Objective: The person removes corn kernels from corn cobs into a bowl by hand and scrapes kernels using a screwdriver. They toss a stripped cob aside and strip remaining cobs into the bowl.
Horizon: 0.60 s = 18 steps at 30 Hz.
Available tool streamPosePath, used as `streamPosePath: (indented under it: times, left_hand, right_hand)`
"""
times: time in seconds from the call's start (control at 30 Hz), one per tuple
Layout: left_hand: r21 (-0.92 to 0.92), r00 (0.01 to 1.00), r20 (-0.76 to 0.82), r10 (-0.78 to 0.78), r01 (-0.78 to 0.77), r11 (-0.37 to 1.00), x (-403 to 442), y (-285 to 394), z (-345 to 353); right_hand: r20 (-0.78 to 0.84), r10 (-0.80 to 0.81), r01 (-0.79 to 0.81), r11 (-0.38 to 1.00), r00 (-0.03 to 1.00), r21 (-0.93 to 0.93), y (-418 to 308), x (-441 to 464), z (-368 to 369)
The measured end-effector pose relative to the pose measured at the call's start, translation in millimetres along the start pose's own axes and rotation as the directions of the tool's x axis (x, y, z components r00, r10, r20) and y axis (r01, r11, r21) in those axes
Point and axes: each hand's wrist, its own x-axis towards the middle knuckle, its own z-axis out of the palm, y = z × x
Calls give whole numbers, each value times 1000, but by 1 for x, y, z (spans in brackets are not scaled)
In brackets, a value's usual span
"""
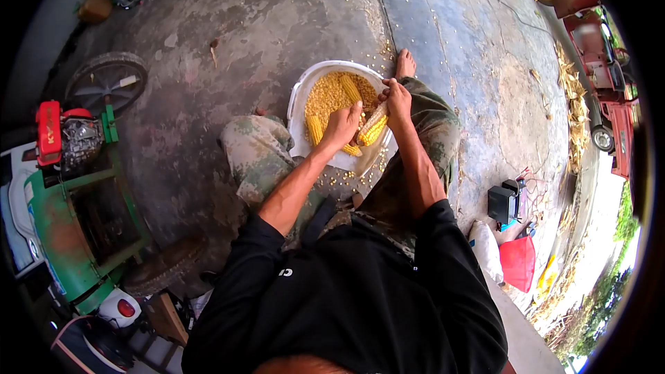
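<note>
A white tub between my legs holds loose yellow corn kernels and several ears of corn. My right hand is wrapped round a partly shelled ear of corn, tilted over the tub's right side. Its upper part looks pale and bare, while the lower end is full of kernels. My left hand is closed just left of that ear, above the kernels. What its fingers hold, if anything, is hidden. One ear lies at the far side of the tub, another ear at the left.
Loose kernels are scattered on the concrete floor around the tub. At left stands a green machine with a red engine and a wheel. A black battery and a red bag are at right.
</note>
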Motion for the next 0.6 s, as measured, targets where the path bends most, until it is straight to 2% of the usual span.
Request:
streamPosePath:
  times: [0.13,0.2,0.23,0.3,0.33,0.5,0.57,0.6]
  left_hand:
    - [-56,997,63,54,-51,997,4,-8,2]
    - [-55,973,114,200,-195,979,1,-7,7]
    - [-54,973,116,200,-195,979,1,-8,10]
    - [172,944,44,328,-330,928,-1,-8,13]
    - [56,944,-5,329,-328,943,-2,-7,17]
    - [23,957,-15,291,-290,957,2,-6,16]
    - [-1,959,-37,281,-281,960,5,-10,14]
    - [20,997,11,82,-82,996,8,-12,11]
  right_hand:
    - [-40,-45,45,999,998,3,-1,7,-9]
    - [-49,-56,57,998,997,12,1,10,-11]
    - [-50,-49,51,998,998,35,1,11,-11]
    - [-52,-42,45,997,998,58,2,10,-11]
    - [-54,-28,30,998,998,53,3,11,-10]
    - [-42,2,1,997,999,77,5,7,-8]
    - [-94,-10,18,996,996,90,5,4,-5]
    - [-92,-10,18,996,996,88,7,4,-6]
